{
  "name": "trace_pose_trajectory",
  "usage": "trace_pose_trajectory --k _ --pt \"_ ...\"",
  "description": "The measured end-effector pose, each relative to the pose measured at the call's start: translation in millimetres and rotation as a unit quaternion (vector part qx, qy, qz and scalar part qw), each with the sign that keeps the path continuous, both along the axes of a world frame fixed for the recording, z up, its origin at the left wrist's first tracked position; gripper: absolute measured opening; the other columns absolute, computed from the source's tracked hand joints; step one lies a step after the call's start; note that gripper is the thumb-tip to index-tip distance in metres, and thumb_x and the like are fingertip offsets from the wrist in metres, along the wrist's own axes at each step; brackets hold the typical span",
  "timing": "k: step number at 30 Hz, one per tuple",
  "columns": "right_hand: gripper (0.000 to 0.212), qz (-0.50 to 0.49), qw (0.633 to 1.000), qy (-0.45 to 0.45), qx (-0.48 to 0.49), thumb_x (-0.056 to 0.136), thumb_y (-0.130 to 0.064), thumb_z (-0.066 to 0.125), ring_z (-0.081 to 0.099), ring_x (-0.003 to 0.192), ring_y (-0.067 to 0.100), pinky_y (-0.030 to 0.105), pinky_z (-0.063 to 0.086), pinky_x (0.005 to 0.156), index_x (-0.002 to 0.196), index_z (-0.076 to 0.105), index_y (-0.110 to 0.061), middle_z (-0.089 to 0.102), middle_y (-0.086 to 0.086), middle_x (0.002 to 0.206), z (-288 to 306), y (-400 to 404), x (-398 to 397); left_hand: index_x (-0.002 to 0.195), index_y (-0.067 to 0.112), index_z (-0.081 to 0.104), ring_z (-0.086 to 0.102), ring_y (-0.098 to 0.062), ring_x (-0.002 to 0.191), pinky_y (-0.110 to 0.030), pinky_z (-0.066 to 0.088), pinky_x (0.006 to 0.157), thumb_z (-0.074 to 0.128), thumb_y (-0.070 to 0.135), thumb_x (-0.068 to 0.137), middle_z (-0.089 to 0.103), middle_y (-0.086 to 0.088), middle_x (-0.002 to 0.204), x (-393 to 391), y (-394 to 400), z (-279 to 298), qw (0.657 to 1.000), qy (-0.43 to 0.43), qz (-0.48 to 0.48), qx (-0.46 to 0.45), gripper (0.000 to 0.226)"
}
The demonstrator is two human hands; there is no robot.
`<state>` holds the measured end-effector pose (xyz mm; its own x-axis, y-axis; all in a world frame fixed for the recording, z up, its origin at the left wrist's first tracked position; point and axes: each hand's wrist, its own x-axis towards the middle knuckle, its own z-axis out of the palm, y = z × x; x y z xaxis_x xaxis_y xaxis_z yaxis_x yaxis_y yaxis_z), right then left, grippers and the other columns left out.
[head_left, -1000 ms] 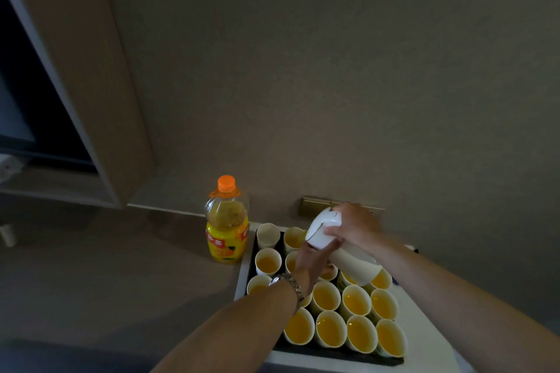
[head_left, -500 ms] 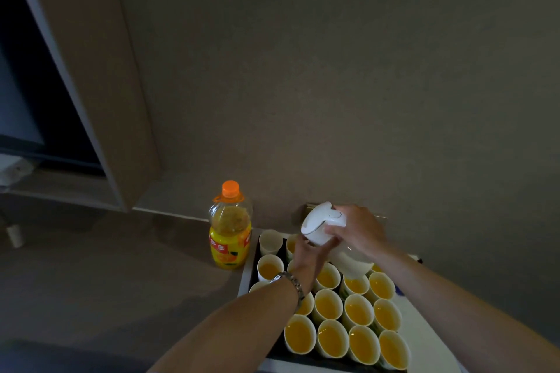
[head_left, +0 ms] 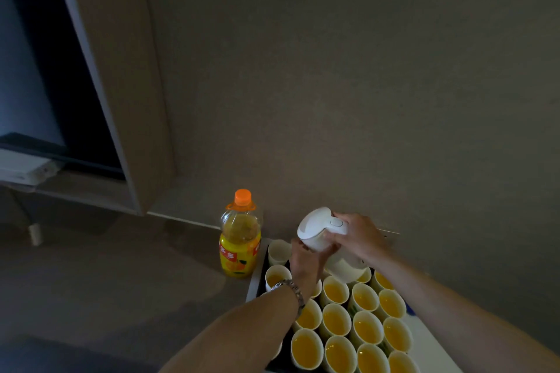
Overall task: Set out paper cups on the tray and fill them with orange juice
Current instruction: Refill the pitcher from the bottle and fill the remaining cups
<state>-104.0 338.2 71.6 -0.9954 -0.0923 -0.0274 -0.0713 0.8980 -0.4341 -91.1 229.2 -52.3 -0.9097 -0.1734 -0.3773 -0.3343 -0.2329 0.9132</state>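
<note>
Right hand (head_left: 360, 235) curled round handle of white jug (head_left: 321, 230), tipped spout-down to pour; left hand (head_left: 306, 257) cups jug from below, steadying. Under hands: paper cups (head_left: 335, 319) packed on black tray (head_left: 261, 278), most holding orange juice; far-left cup (head_left: 278, 251) looks empty. Left of hands: capped juice bottle (head_left: 240, 236), part full, on counter (head_left: 121, 281).

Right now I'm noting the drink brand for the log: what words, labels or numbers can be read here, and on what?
Yellow label of the clear plastic juice bottle with the orange cap: red patches with pale characters, too blurred to read.
White plastic jug held in both hands: no text visible.
White paper cups on the black tray: no print visible.
Nothing here is legible.
</note>
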Motion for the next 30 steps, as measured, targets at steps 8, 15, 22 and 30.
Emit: trace_pose_trajectory --k 8,15,22,30 --pt "0.069 0.023 0.999 -0.010 0.021 0.084 -0.047 0.077 0.057 0.128 0.020 0.034 0.046 0.101 0.145 0.055 -0.022 0.061 -0.001 0.140 -5.6 -12.8 -7.9 0.125 0.023 0.050 0.070 -0.015 0.105 -0.042 0.059 0.096 0.095 0.073 0.029 0.071 0.005 0.113 3.3 -10.9 -2.3 1.000 0.002 0.018 0.009 0.117" --pt "0.069 0.029 0.998 -0.040 0.027 0.079 -0.049 0.080 0.061 0.119 0.018 0.035 0.050 0.099 0.140 0.060 -0.023 0.065 -0.003 0.132 -13.4 -17.0 -14.4 0.120 0.021 0.051 0.069 -0.011 0.100 -0.032 0.059 0.087 0.099 0.056 0.050 0.070 0.005 0.111 5.6 -12.2 -9.1 1.000 -0.006 0.018 0.005 0.092" --pt "0.071 0.036 0.997 -0.063 0.037 0.070 -0.051 0.084 0.066 0.104 0.015 0.027 0.048 0.080 0.133 0.065 -0.027 0.071 -0.003 0.120 -23.5 -24.5 -28.6 0.123 0.027 0.055 0.071 -0.012 0.102 -0.038 0.061 0.090 0.097 0.065 0.044 0.073 0.005 0.112 10.7 -13.0 -17.4 0.998 -0.010 0.028 0.049 0.096" --pt "0.028 0.079 0.990 -0.078 0.089 0.071 -0.043 0.083 0.069 0.084 0.015 0.027 0.045 0.065 0.091 0.071 -0.026 0.071 -0.009 0.086 -20.2 -40.9 -44.2 0.121 0.023 0.068 0.073 -0.017 0.088 -0.025 0.054 0.065 0.094 0.062 0.056 0.077 -0.006 0.104 11.4 -18.5 -17.2 0.996 0.015 0.026 0.080 0.080"
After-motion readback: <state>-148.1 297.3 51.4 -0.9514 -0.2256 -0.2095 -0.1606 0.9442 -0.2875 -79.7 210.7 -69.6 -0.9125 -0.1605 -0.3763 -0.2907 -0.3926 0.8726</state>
